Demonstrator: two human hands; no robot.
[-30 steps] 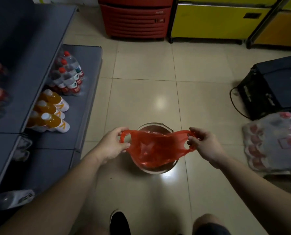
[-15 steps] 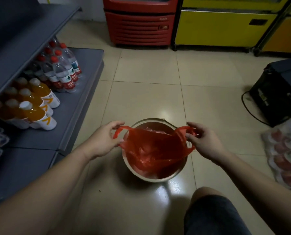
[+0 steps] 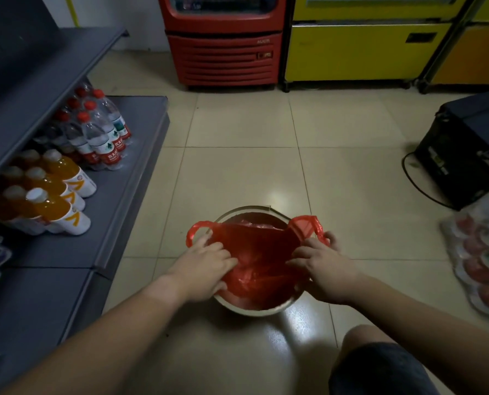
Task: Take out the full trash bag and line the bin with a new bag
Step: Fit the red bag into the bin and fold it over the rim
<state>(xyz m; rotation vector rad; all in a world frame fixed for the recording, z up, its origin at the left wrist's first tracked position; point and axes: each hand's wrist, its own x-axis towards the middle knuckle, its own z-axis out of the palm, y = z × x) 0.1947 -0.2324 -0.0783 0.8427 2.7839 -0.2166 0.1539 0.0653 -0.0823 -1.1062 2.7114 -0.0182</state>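
A small round bin (image 3: 247,210) stands on the tiled floor just in front of me. A red plastic bag (image 3: 262,252) hangs inside it, its mouth spread over the opening and its two handles sticking out to the left and right of the rim. My left hand (image 3: 202,266) grips the bag's near left edge at the bin's rim. At the near right edge my right hand (image 3: 323,265) pinches the bag next to the right handle. Whether anything lies under the bag is hidden.
A grey shelf (image 3: 129,178) with water bottles (image 3: 100,135) and orange drink bottles (image 3: 58,195) runs along the left. A red cooler (image 3: 223,52) and a yellow cabinet (image 3: 357,49) stand at the back. A black box (image 3: 465,155) and a wrapped bottle pack (image 3: 482,260) sit right. My knee (image 3: 380,363) is near the bin.
The bag went from stretched by its handles above the bin down into it. Both hands let go of the handles and now grip the bag's near edges. I have crouched closer.
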